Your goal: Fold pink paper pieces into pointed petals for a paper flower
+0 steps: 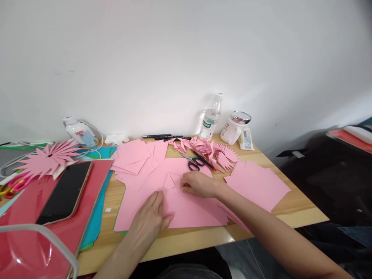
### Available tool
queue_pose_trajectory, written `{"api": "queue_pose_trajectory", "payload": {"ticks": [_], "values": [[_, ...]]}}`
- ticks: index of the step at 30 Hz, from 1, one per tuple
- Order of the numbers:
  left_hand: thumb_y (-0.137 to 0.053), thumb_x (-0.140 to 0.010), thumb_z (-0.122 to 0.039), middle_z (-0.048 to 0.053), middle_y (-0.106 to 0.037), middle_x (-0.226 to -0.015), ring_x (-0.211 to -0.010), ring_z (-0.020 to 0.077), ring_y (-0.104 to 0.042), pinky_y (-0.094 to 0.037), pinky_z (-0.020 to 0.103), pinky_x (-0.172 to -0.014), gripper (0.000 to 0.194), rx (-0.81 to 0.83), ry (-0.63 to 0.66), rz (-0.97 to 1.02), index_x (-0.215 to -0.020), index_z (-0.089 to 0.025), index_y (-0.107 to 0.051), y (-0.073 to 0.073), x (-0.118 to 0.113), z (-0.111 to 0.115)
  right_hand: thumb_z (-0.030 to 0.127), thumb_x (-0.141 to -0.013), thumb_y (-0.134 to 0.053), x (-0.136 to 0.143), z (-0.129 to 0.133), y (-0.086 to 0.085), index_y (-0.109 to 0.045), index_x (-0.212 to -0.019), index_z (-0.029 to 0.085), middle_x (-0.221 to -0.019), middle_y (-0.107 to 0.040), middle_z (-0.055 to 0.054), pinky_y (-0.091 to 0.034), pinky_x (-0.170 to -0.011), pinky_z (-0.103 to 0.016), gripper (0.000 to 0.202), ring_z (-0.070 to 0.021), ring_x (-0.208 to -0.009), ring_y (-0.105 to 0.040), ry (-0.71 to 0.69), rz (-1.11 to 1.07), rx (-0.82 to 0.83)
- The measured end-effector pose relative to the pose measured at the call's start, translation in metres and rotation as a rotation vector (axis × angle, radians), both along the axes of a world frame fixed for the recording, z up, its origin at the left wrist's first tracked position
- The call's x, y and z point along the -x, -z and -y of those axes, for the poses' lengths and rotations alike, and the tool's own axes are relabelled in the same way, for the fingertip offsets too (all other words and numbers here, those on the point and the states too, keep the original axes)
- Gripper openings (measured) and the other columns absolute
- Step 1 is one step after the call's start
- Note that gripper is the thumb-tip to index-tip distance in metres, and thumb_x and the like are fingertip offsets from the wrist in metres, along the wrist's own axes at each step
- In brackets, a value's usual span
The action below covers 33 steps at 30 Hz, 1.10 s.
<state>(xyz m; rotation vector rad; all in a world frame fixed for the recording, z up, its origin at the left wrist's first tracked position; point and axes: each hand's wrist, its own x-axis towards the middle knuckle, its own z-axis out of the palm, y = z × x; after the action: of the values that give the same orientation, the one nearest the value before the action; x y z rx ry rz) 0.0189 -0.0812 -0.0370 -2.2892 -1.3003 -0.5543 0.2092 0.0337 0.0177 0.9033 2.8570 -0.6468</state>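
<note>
On the large pink sheet point(194, 213) lies a small folded pink piece point(170, 181) with a triangular flap. My left hand point(154, 211) rests palm down at its lower left, fingers close together and thumb out to the side. My right hand point(197, 184) is at its right edge with curled fingers pressed together; what they pinch is hidden. Black-handled scissors point(195, 164) lie just beyond my right hand, beside a dark and red pen point(205, 161). A stack of pink squares point(132, 157) is behind on the left, and more pink sheets point(258, 186) lie under and beyond my right forearm.
Folded pink pieces point(225, 153) line the back, near a water bottle point(211, 118) and a white mug point(234, 128). At left, a phone point(66, 192) lies on a red folder point(95, 182), near a pink paper pinwheel point(49, 157) and a white bottle point(80, 131).
</note>
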Motion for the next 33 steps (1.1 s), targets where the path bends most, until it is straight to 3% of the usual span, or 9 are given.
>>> {"api": "queue_pose_trajectory", "payload": {"ticks": [7, 10, 13, 16, 21, 24, 27, 33], "values": [[-0.038, -0.088, -0.04, 0.018, -0.066, -0.096, -0.089, 0.0271, -0.064, -0.054, 0.036, -0.075, 0.043, 0.014, -0.037, -0.009, -0.108, -0.005, -0.052, 0.0, 0.001, 0.004, 0.009, -0.072, -0.05, -0.001, -0.007, -0.003, -0.06, -0.063, 0.013, -0.067, -0.061, -0.004, -0.032, -0.057, -0.022, 0.014, -0.0116, -0.059, -0.049, -0.025, -0.019, 0.016], [-0.037, -0.088, -0.042, 0.019, -0.067, -0.095, -0.087, 0.0268, -0.064, -0.053, 0.035, -0.075, 0.045, 0.006, -0.024, -0.018, -0.103, -0.004, -0.056, -0.003, 0.0, 0.004, 0.01, -0.071, -0.055, 0.009, -0.011, -0.008, -0.061, -0.064, 0.013, -0.065, -0.059, -0.003, -0.032, -0.058, -0.022, 0.01, -0.0117, -0.059, -0.049, 0.108, -0.123, 0.019], [-0.04, -0.086, -0.046, 0.02, -0.066, -0.095, -0.089, 0.0283, -0.064, -0.052, 0.036, -0.076, 0.048, 0.019, -0.025, -0.037, -0.097, -0.003, -0.06, -0.005, 0.003, 0.004, 0.017, -0.081, -0.049, 0.024, -0.014, -0.007, -0.061, -0.094, 0.012, -0.095, -0.059, -0.01, -0.036, -0.07, -0.024, 0.018, -0.0146, -0.079, -0.053, 0.236, -0.217, -0.028], [-0.041, -0.084, -0.05, 0.022, -0.065, -0.098, -0.092, 0.0311, -0.062, -0.05, 0.041, -0.078, 0.051, 0.032, -0.071, -0.077, -0.092, -0.005, -0.063, -0.006, 0.011, 0.002, 0.018, -0.075, -0.059, 0.033, -0.017, 0.0, -0.057, -0.106, 0.012, -0.102, -0.056, -0.011, -0.038, -0.072, -0.025, 0.032, -0.0152, -0.083, -0.054, 0.273, -0.251, 0.023], [-0.042, -0.084, -0.05, 0.025, -0.063, -0.104, -0.097, 0.0345, -0.059, -0.049, 0.046, -0.078, 0.051, 0.064, -0.112, -0.095, -0.093, -0.005, -0.064, -0.01, 0.017, -0.005, 0.018, -0.067, -0.067, 0.029, -0.017, 0.01, -0.058, -0.101, 0.013, -0.079, -0.062, -0.002, -0.038, -0.058, -0.019, 0.035, -0.011, -0.065, -0.055, 0.292, -0.256, 0.148], [-0.041, -0.088, -0.036, 0.021, -0.065, -0.099, -0.093, 0.0298, -0.061, -0.051, 0.042, -0.078, 0.038, 0.093, -0.076, -0.047, -0.094, -0.006, -0.064, -0.013, 0.01, -0.006, 0.015, -0.067, -0.065, 0.024, -0.01, 0.01, -0.06, -0.096, 0.012, -0.072, -0.062, 0.0, -0.036, -0.054, -0.018, 0.029, -0.0101, -0.061, -0.055, 0.325, -0.26, 0.19], [-0.032, -0.092, -0.021, 0.012, -0.065, -0.102, -0.099, 0.0221, -0.06, -0.05, 0.038, -0.084, 0.032, 0.197, 0.013, 0.051, -0.104, -0.014, -0.061, -0.013, 0.001, -0.004, 0.012, -0.068, -0.062, 0.02, -0.002, 0.008, -0.062, -0.089, 0.013, -0.068, -0.061, 0.0, -0.035, -0.053, -0.018, 0.021, -0.0096, -0.059, -0.053, 0.344, -0.265, 0.201], [-0.035, -0.091, -0.025, 0.014, -0.064, -0.107, -0.106, 0.025, -0.057, -0.05, 0.041, -0.088, 0.032, 0.232, 0.069, 0.074, -0.102, -0.01, -0.062, -0.009, -0.003, -0.008, 0.012, -0.073, -0.059, 0.01, 0.01, 0.014, -0.067, -0.083, 0.015, -0.073, -0.061, -0.002, -0.039, -0.058, -0.021, 0.014, -0.0111, -0.062, -0.053, 0.281, -0.343, 0.11]]}}
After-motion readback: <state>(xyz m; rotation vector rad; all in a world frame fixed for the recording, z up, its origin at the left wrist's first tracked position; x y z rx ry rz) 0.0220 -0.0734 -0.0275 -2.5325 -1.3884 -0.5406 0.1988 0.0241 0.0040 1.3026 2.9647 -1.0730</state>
